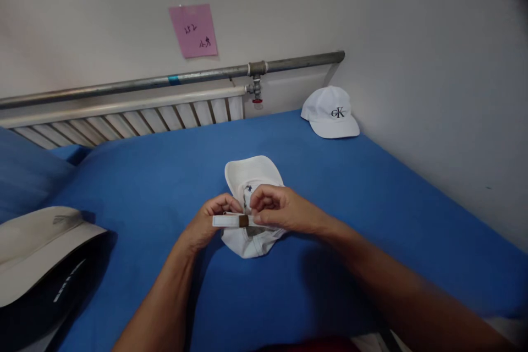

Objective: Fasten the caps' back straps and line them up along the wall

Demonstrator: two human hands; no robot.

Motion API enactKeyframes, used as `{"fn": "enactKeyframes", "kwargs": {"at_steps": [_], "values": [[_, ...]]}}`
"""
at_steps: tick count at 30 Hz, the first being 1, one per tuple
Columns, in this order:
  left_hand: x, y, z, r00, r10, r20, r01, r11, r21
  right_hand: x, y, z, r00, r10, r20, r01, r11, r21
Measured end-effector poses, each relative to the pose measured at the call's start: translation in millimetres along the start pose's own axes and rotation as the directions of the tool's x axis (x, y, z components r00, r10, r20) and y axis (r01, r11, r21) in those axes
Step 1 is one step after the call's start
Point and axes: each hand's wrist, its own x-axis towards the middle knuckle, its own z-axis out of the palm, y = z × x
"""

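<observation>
We've got the white cap (252, 171) upside down mid-bed (371, 203), and the 2 hands are close together. The left hand (206, 225) pinches the strap (226, 221) and the right hand (284, 212) nips it beside the buckle (243, 221). Our call: hold the strap flat, pull level.

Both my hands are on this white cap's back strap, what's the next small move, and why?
Probably draw the strap a little way through the buckle. The left hand pinches the strap's free end, the right hand holds the cap beside the buckle, and the cap lies upside down on the blue bed, so a short pull looks easy.
</observation>
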Motion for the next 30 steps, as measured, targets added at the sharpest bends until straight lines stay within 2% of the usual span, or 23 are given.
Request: {"fn": "enactKeyframes", "kwargs": {"at_steps": [3,6,9,12,14,16,18,20,22,25,30], "values": [[-0.4,-1.3,0.4,1.0,-0.007,0.011,0.006,1.0,0.015,-1.7,-0.4,-3.7,0.999,0.03,0.028,-0.03,1.0,0.009],[-1.3,-0.4,1.1,0.999,-0.021,0.026,0.019,0.998,0.058,-1.3,2.5,-4.6,0.999,0.006,0.049,-0.008,0.999,0.032],[-1.8,5.1,-0.7,1.0,-0.024,-0.003,0.024,0.992,0.125,-0.2,3.9,-7.7,0.999,0.007,0.037,-0.008,0.999,0.043],[-1.6,13.2,-6.6,0.999,0.046,-0.027,-0.037,0.963,0.268,0.3,2.6,-12.6,0.999,0.021,0.024,-0.023,0.995,0.093],[-0.8,17.8,-12.1,0.988,0.149,0.029,-0.147,0.89,0.432,0.2,1.4,-14.7,0.999,0.027,0.045,-0.033,0.99,0.137],[0.4,20.8,-17.4,0.963,0.235,0.13,-0.266,0.772,0.577,0.0,0.6,-15.2,0.997,0.028,0.067,-0.038,0.986,0.162],[1.4,22.4,-20.8,0.934,0.267,0.239,-0.358,0.669,0.652,-0.2,0.3,-14.8,0.996,0.03,0.079,-0.043,0.986,0.162],[1.8,23.1,-21.0,0.914,0.259,0.313,-0.405,0.624,0.668,-0.4,-0.2,-13.9,0.996,0.042,0.083,-0.054,0.988,0.145],[1.3,23.5,-17.9,0.908,0.252,0.336,-0.417,0.631,0.654,-0.9,-1.7,-13.1,0.995,0.062,0.082,-0.071,0.991,0.112],[-0.8,24.1,-9.9,0.93,0.224,0.292,-0.364,0.676,0.641,-2.3,-6.1,-12.6,0.992,0.106,0.071,-0.108,0.994,0.028],[-5.5,23.7,0.0,0.967,0.167,0.194,-0.251,0.766,0.591,-6.9,-12.8,-13.6,0.96,0.189,0.207,-0.155,0.973,-0.169]]}}
